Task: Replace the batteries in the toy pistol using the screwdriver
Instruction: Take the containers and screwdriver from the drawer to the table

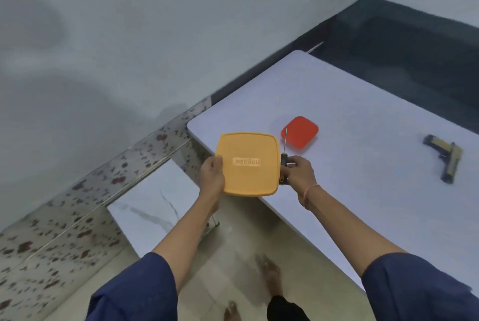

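Past the blue sleeves, the left hand grips the yellow container, the right hand clasps the screwdriver, seemingly bracing the container for carrying

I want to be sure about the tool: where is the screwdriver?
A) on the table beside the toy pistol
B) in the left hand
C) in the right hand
C: the right hand grips the screwdriver by its dark handle, apart from the toy pistol.
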